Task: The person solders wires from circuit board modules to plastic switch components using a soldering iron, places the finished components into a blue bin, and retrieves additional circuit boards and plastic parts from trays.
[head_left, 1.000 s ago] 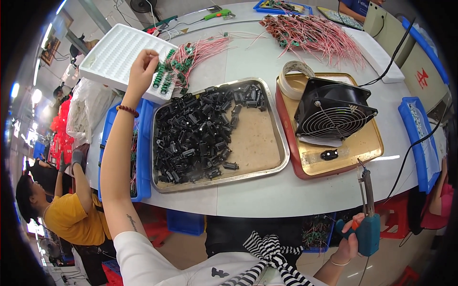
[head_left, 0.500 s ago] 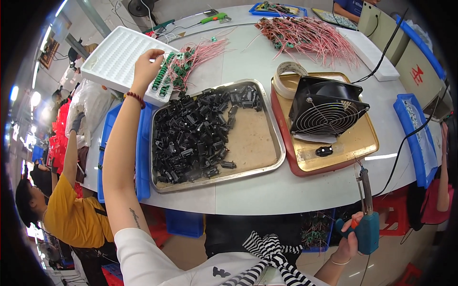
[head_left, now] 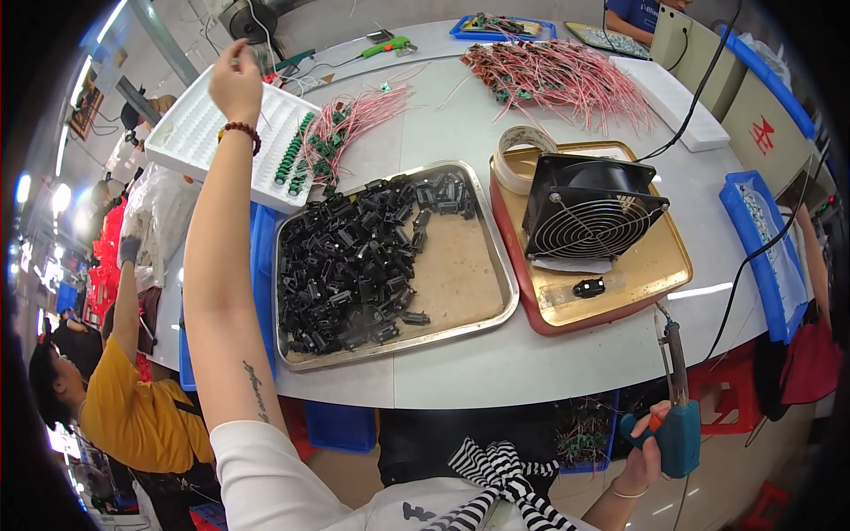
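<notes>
**Left hand raised over white tray, right hand holding soldering iron low at bench edge**

Seen from above, looking down on a crowded white bench (head_left: 460, 372). Far left: another person in a yellow shirt (head_left: 133, 425), seated below bench level. Next, reaching far forward and up, the left hand (head_left: 235, 80), fingers pinched narrow around something too small to make out, a bead bracelet (head_left: 241, 133) at the wrist. Beneath that hand, a white compartment tray (head_left: 204, 133), with a row of green coil parts (head_left: 297, 159) at its right edge and a bundle of pink wires (head_left: 363, 115) just beside. Centre: a metal tray (head_left: 460, 274) heaped on its left side with small black plastic parts (head_left: 354, 257), bare on the right. Further right: a gold-coloured tray (head_left: 637, 283) carrying a black fan with wire grille (head_left: 589, 217), a roll of tape (head_left: 522, 150) and one small black piece (head_left: 589, 287). Beyond, a larger heap of pink wire leads (head_left: 567, 75). Far right: a blue bin (head_left: 761, 257) at the bench edge. Bottom right, below the bench edge: the right hand (head_left: 642, 451), closed around the blue handle of a soldering iron (head_left: 677, 398), tip pointing up, well apart from the trays.

For doing this well, likely best: steady pinch on the left, hot tip kept clear of cables and lap.
</notes>
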`<act>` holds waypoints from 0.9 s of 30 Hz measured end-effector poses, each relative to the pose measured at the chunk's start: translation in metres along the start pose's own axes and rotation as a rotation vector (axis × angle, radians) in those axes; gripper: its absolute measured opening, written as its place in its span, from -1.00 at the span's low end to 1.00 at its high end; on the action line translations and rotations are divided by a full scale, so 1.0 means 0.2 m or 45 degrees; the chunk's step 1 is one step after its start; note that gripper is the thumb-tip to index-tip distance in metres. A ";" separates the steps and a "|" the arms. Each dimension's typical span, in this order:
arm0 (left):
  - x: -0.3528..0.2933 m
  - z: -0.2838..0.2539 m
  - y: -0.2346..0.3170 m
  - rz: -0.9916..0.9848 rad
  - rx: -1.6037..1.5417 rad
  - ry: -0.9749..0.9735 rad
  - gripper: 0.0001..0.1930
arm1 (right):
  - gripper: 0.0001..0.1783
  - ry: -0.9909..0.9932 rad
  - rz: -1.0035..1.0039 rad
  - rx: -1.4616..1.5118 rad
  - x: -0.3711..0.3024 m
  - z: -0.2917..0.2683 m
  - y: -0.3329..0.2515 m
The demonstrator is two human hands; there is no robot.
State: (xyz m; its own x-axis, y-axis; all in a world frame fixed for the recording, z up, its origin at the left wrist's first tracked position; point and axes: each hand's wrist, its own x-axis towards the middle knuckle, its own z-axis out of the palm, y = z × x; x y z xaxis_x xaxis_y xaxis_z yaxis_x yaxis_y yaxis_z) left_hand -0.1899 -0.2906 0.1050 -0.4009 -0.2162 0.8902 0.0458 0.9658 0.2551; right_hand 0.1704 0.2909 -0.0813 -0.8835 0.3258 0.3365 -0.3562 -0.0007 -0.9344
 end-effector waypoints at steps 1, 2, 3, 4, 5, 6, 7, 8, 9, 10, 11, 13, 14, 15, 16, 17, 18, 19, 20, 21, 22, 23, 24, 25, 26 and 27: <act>0.01 -0.03 0.05 -0.014 -0.188 0.356 -0.82 | -0.49 -0.001 0.000 -0.002 0.00 0.00 0.00; 0.01 -0.04 0.09 -0.015 -0.197 0.355 -0.82 | -0.49 0.005 -0.002 -0.008 0.00 -0.01 0.00; 0.01 -0.05 0.12 0.004 -0.194 0.338 -0.83 | -0.48 0.029 -0.004 -0.003 0.00 -0.01 0.00; 0.02 -0.06 0.15 0.024 -0.188 0.322 -0.83 | -0.48 0.052 -0.004 0.003 0.00 -0.01 0.00; 0.03 -0.08 0.16 0.028 -0.180 0.324 -0.83 | -0.48 0.047 -0.002 0.010 0.00 0.00 0.00; 0.04 -0.10 0.17 0.016 -0.261 0.385 -0.83 | -0.48 0.046 -0.006 0.022 0.00 0.00 0.00; 0.05 -0.12 0.18 0.005 -0.342 0.447 -0.83 | -0.49 0.044 -0.011 0.036 0.00 0.01 0.01; 0.05 -0.14 0.21 0.005 -0.340 0.446 -0.83 | -0.49 0.043 -0.009 0.036 0.01 0.01 0.00; 0.04 -0.16 0.24 -0.042 -0.508 0.377 -0.83 | -0.50 0.025 -0.028 0.038 0.02 0.02 0.00; 0.03 -0.20 0.26 -0.089 -0.672 0.307 -0.83 | -0.51 0.006 -0.048 0.041 0.02 0.03 -0.01; -0.02 -0.22 0.33 -0.091 -0.682 0.302 -0.83 | -0.51 0.014 -0.047 0.034 0.02 0.02 -0.01; -0.18 -0.34 0.49 -0.230 -1.142 -0.109 -0.78 | -0.52 0.001 -0.041 0.035 0.01 0.00 0.01; -0.27 -0.42 0.59 -0.406 -1.287 -0.272 -0.74 | -0.52 0.009 -0.033 0.024 0.01 -0.01 0.02; -0.39 -0.50 0.69 -0.583 -1.425 -0.437 -0.68 | -0.52 0.007 -0.052 0.016 0.01 -0.01 0.02; -0.51 -0.58 0.76 -0.609 -1.476 -0.559 -0.64 | -0.52 -0.001 -0.070 0.014 0.02 -0.01 0.01; -0.64 -0.65 0.83 -0.636 -1.522 -0.681 -0.59 | -0.52 0.000 -0.061 0.012 0.01 -0.01 0.02; -0.76 -0.74 0.90 -0.654 -1.510 -0.919 -0.56 | -0.51 -0.017 -0.067 0.034 0.01 -0.02 0.04; -0.88 -0.81 0.97 -0.670 -1.494 -1.159 -0.54 | -0.50 -0.031 -0.074 0.051 0.01 -0.03 0.05; -0.97 -0.85 1.01 -0.684 -1.510 -1.368 -0.51 | -0.50 -0.024 -0.067 0.036 0.01 -0.02 0.05; -1.07 -0.89 1.03 -0.697 -1.509 -1.572 -0.48 | -0.49 -0.022 -0.073 0.073 0.02 -0.01 0.05; -1.19 -0.91 1.04 -0.715 -1.561 -1.662 -0.46 | -0.48 -0.027 -0.078 0.113 0.02 0.01 0.06; -1.28 -0.93 1.05 -0.730 -1.618 -1.756 -0.44 | -0.48 -0.029 -0.067 0.110 0.03 0.02 0.05; -1.33 -0.92 1.07 -0.737 -1.595 -1.892 -0.41 | -0.48 -0.059 -0.068 0.116 0.03 0.02 0.06; -1.36 -0.91 1.09 -0.742 -1.569 -2.028 -0.37 | -0.48 -0.089 -0.069 0.123 0.03 0.02 0.06; -1.42 -0.89 1.11 -0.571 -1.537 -1.874 -0.42 | -0.49 -0.078 -0.048 0.126 0.03 0.03 0.05; -1.42 -0.87 1.12 -0.576 -1.549 -1.885 -0.42 | -0.49 -0.071 -0.043 0.112 0.02 0.03 0.05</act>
State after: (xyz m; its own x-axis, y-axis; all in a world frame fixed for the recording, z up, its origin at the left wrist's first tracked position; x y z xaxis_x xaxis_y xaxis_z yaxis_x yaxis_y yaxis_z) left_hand 0.0944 -0.0383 -0.0256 -0.8517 0.5146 -0.0988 -0.0233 0.1512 0.9882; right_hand 0.1609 0.2874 -0.0881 -0.8854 0.2736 0.3759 -0.4091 -0.0743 -0.9095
